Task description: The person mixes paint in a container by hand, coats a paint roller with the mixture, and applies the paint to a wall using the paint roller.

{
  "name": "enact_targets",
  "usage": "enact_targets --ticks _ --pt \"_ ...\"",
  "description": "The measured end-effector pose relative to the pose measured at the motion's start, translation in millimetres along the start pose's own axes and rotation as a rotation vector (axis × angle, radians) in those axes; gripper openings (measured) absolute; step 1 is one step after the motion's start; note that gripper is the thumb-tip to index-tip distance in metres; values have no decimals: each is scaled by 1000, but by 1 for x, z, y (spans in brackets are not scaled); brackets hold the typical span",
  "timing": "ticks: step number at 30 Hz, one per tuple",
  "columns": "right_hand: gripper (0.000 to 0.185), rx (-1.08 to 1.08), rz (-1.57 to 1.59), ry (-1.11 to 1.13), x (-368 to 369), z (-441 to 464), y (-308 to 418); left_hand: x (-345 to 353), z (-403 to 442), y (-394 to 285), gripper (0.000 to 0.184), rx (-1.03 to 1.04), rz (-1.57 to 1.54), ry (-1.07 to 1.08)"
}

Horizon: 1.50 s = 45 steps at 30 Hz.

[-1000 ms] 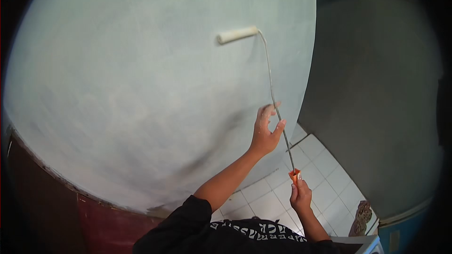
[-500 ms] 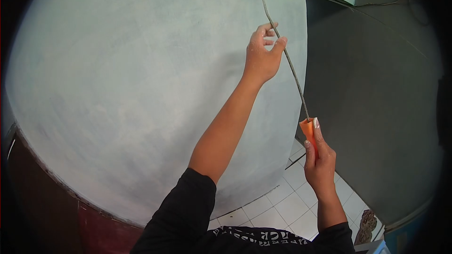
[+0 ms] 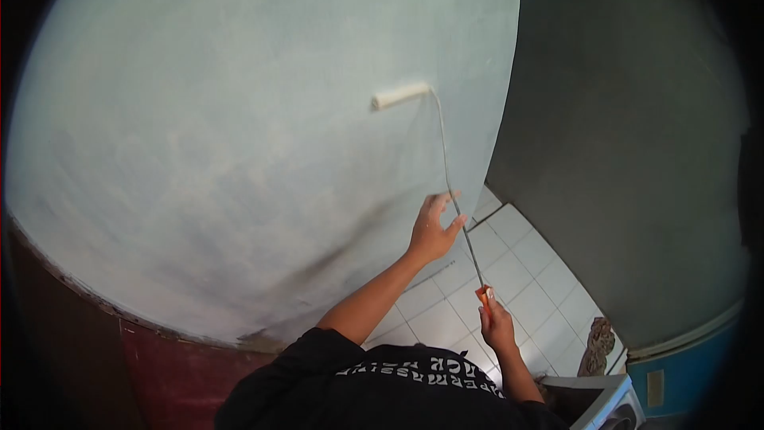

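Observation:
A paint roller (image 3: 402, 96) with a white sleeve lies against the pale wall (image 3: 239, 72). Its thin, bent metal rod runs down toward me. My right hand (image 3: 497, 326) is closed round the orange handle (image 3: 483, 296) at the rod's lower end. Higher up, my left hand (image 3: 432, 231) holds the rod loosely between its thumb and curled fingers, partly blurred. The wall has uneven pale blue and whitish patches, more mottled toward its lower part.
A dark grey wall (image 3: 613, 151) stands at the right. White floor tiles (image 3: 509, 263) show below. At the lower right are a brown, knobbly object (image 3: 596, 346), a whitish box-like appliance (image 3: 609, 398) and a blue panel (image 3: 692, 374). A dark red surface (image 3: 175, 374) is lower left.
Both hands have come down and toward my body with the roller. The roller's sleeve, mostly beyond the top edge before, now shows fully on the wall. The view has shifted too.

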State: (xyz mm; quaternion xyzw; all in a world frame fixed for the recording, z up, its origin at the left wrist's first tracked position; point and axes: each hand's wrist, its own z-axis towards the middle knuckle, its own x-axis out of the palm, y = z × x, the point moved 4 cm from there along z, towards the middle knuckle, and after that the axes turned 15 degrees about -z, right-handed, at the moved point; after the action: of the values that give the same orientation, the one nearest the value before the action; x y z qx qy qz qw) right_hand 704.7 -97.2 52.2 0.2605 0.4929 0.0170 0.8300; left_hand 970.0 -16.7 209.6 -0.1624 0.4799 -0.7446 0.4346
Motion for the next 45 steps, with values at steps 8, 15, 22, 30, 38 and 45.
enact_targets --ticks 8,15,22,30,38,45 --pt "65 158 -106 249 20 -113 -18 39 -128 121 53 -432 30 109" --pt "63 198 -146 270 52 -144 -6 32 -158 145 53 -474 120 94" --pt "60 128 -111 90 61 -129 -8 28 -133 122 53 -228 -28 2" --pt "63 82 30 -33 40 -24 4 9 -21 37 60 -81 -29 2" --pt "64 -127 49 -289 -83 133 19 13 133 -89 57 238 -66 -117" --pt "67 -291 112 -356 -152 224 49 -3 211 -173 56 393 -11 -240"
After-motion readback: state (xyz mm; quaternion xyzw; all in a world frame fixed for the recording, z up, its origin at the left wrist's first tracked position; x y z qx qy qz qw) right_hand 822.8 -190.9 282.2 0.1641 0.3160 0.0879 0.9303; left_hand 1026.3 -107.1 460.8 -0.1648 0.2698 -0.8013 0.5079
